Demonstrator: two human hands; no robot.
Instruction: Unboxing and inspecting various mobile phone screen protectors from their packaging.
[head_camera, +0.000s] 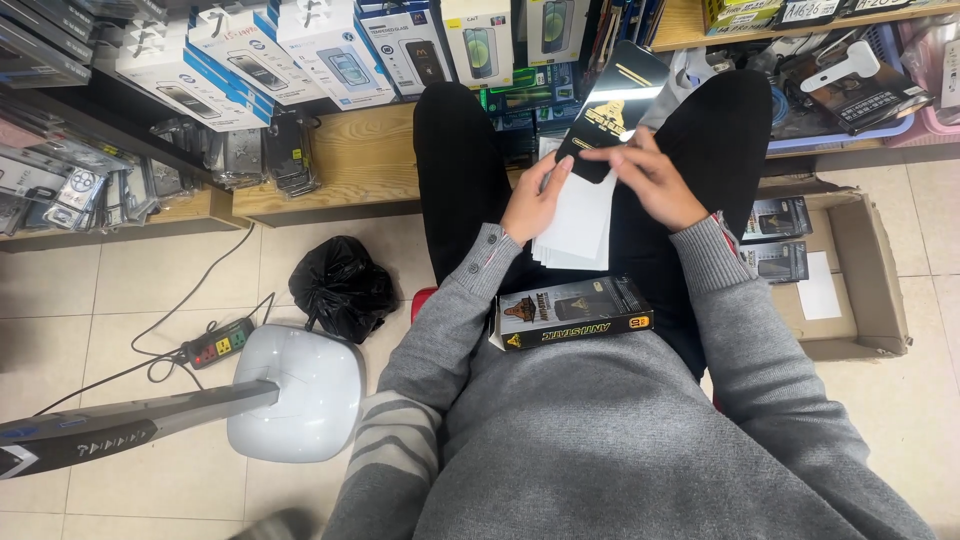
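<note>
I sit with black trousers, and both hands meet over my lap. My left hand (532, 200) and my right hand (648, 180) together hold a long black packet with gold print (612, 105) and a stack of white sheets (578, 228) beneath it. My right fingers lie across the packet's lower end; my left fingers pinch its bottom corner and the sheets' edge. A black box with gold print (572, 313) rests on my lap against my grey sweater.
Wooden shelves (360, 160) ahead carry boxed phone accessories and hanging packets. A cardboard tray (870, 270) with black packets lies on the tiled floor at right. A black plastic bag (342, 285), a power strip (218, 343) and a white fan base (295, 390) stand at left.
</note>
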